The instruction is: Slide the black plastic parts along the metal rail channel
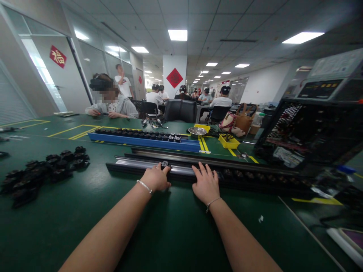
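A long black rail with a shiny channel (130, 162) lies across the table before me. My left hand (155, 178) is at its middle, fingertips closed about a small black part with a silvery top (165, 164) in the channel. The contact under those fingers is partly hidden. Farther right, my right hand (206, 184) rests on the rail with fingers spread, holding nothing. Beyond it, several dark round parts (249, 175) sit in a row inside the channel. A second black rail (150, 153) lies just behind.
Loose black parts (53, 166) are heaped at left. A blue tray (136, 141) holding rows of similar parts lies behind the rails. Near it are a metal bowl (197, 130) and a yellow bin (228, 141). An open black case (312, 132) stands right; a co-worker (121, 105) sits across.
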A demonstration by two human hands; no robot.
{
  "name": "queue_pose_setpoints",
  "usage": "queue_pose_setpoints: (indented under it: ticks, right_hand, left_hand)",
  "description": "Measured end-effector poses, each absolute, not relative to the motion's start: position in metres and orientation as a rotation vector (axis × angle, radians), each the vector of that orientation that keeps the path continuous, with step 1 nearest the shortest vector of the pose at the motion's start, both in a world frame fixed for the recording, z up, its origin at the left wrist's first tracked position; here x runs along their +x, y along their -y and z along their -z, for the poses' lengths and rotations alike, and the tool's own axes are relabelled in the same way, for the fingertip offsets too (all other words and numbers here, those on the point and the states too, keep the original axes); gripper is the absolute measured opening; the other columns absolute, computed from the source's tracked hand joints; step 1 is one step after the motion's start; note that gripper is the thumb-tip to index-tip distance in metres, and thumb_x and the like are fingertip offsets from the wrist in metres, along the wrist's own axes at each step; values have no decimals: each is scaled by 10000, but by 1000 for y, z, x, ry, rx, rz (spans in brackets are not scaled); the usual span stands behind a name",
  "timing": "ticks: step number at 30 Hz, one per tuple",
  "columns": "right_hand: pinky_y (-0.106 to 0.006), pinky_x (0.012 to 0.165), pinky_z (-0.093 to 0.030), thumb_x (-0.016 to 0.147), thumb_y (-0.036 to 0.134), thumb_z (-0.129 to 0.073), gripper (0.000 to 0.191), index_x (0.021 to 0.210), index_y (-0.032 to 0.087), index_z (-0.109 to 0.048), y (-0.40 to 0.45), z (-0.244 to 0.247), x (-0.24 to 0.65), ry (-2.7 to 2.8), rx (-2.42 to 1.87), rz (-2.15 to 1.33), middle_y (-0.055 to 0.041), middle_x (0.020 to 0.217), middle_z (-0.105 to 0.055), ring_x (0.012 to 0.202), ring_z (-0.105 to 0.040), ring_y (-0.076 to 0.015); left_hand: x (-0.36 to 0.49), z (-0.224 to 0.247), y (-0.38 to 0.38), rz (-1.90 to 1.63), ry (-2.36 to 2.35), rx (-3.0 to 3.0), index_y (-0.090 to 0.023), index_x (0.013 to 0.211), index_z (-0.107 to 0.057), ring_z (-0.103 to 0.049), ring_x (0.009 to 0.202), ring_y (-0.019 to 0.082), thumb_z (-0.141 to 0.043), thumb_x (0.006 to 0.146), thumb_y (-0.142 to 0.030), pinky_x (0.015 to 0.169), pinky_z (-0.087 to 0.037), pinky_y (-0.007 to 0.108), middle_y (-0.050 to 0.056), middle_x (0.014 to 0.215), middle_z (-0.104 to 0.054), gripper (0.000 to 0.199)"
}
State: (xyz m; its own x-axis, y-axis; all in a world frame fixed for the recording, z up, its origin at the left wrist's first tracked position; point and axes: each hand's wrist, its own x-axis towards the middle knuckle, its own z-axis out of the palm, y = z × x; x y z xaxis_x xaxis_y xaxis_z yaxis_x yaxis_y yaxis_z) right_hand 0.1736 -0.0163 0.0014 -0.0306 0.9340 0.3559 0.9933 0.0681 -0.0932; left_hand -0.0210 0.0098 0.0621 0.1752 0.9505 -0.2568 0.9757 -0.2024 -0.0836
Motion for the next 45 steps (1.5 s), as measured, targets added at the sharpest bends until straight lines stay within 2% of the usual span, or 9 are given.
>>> queue_pose_setpoints:
  ticks: [7,10,13,16,21,31,37,45]
  right_hand:
    - [-479,1059,-151,724,215,-460,598,1315,304,-443,19,-5,172,2081,-1890,228,-1,1467,-317,1321,-262,-259]
    - [-471,1056,-161,735,235,-467,571,1302,306,-457,19,-4,173,2073,-1886,225,2,1464,-323,1320,-264,-256]
    - [-467,1052,-171,758,278,-475,535,1291,311,-466,19,-4,172,2059,-1875,231,4,1458,-335,1314,-273,-256]
    - [-465,1047,-183,792,351,-471,492,1282,308,-475,19,-4,171,2045,-1873,244,-4,1452,-346,1305,-284,-259]
    - [-457,1040,-195,826,401,-445,451,1266,314,-492,19,-4,171,2035,-1879,251,-7,1459,-333,1301,-295,-255]
    - [-449,1044,-190,828,399,-446,453,1271,316,-485,19,-5,171,2044,-1885,239,0,1455,-341,1305,-289,-249]
    - [-454,1044,-189,831,403,-443,448,1265,308,-494,19,-6,171,2044,-1879,222,-3,1451,-349,1307,-283,-252]
    - [-452,1040,-195,821,391,-461,430,1239,302,-518,19,-5,171,2027,-1861,223,-6,1437,-371,1297,-298,-249]
  left_hand:
    - [-31,-67,-14,376,-1895,2312,-264,1406,-294,-347,1296,334,-508,763,-538,989,-336,483,183,1478,-245,731]
    - [-33,-63,-15,365,-1929,2308,-253,1406,-298,-351,1285,364,-518,746,-557,976,-337,499,194,1471,-258,759]
    - [-33,-54,-13,303,-1969,2354,-244,1423,-265,-330,1282,413,-505,738,-610,988,-287,543,224,1460,-260,812]
    - [-38,-41,-10,115,-1948,2449,-318,1425,-241,-259,1312,429,-427,770,-654,1003,-233,576,190,1477,-244,759]
    - [-61,-23,-11,-184,-1934,2571,-393,1369,-344,-204,1349,378,-325,839,-621,1033,-203,558,92,1494,-255,577]
    - [-71,-18,-14,-274,-1983,2567,-387,1336,-409,-253,1343,327,-290,870,-587,1045,-212,526,63,1467,-324,521]
    - [-75,-20,-15,-377,-1997,2585,-395,1287,-480,-298,1332,268,-278,900,-513,1057,-246,431,28,1413,-418,451]
    - [-79,-22,-19,-416,-2084,2542,-421,1228,-535,-281,1337,269,-276,889,-537,1060,-239,424,-25,1347,-499,442]
